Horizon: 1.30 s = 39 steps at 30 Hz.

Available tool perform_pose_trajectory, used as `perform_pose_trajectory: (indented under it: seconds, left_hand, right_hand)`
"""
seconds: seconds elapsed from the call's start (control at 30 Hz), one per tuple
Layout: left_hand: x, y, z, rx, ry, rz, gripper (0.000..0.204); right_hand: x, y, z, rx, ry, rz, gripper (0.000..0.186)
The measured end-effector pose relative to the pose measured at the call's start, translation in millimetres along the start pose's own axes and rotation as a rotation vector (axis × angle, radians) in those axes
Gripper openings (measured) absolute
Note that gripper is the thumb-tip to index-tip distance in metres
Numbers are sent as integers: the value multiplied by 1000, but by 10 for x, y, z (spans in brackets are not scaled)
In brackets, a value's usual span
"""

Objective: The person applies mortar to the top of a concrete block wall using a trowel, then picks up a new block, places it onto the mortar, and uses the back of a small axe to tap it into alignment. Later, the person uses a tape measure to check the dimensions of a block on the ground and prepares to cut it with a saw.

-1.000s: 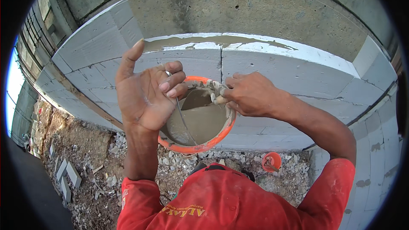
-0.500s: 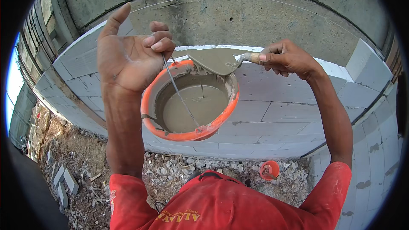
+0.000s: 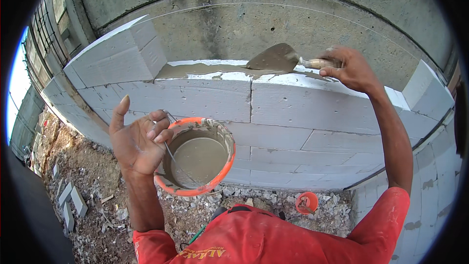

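Note:
My left hand (image 3: 140, 139) is closed round the thin wire handle of an orange bucket (image 3: 228, 165), with the thumb sticking up. Grey wet mortar (image 3: 201, 159) fills part of the bucket, which hangs in front of the wall face. My right hand (image 3: 352, 68) grips the wooden handle of a trowel (image 3: 274, 58). The trowel's mortar-smeared blade is tilted over the top of the white block wall (image 3: 303, 95), its lower edge at the mortar there. A grey mortar layer (image 3: 195, 70) lies along the wall top, left of the blade.
A white block (image 3: 117, 54) stands on the wall at left, another (image 3: 427, 88) at right. A thin string runs above, before a concrete wall (image 3: 234, 24). Below, a small orange bucket (image 3: 307, 203) sits on rubble; block offcuts (image 3: 78, 201) lie at lower left.
My left hand has lowered the bucket and drawn it left, away from the wall top. The trowel has moved from above the bucket onto the wall top, its blade now tilted.

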<state>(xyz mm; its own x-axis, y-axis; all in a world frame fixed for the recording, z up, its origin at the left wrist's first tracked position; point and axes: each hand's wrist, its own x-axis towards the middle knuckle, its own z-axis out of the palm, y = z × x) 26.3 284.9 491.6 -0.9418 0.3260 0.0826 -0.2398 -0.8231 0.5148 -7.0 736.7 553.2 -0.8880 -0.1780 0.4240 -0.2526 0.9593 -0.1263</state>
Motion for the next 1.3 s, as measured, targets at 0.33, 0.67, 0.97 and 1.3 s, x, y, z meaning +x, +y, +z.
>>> perform_pose_trajectory:
  seconds: [0.33, 0.67, 0.97, 1.3]
  left_hand:
    - [-342, -196, -958, -14, 325, -65, 65]
    - [-667, -141, -1821, -98, 454, -53, 62]
    - [-544, -109, -2312, -22, 621, -197, 59]
    - [-377, -269, -2225, 84, 722, -130, 57]
  right_hand:
    - [-331, -68, -162, -41, 113, 120, 38]
    - [1326, -1774, 591, 214, -105, -123, 41]
    - [1199, -1630, 476, 246, -202, 42, 45]
    - [428, -472, -55, 244, -201, 221, 43]
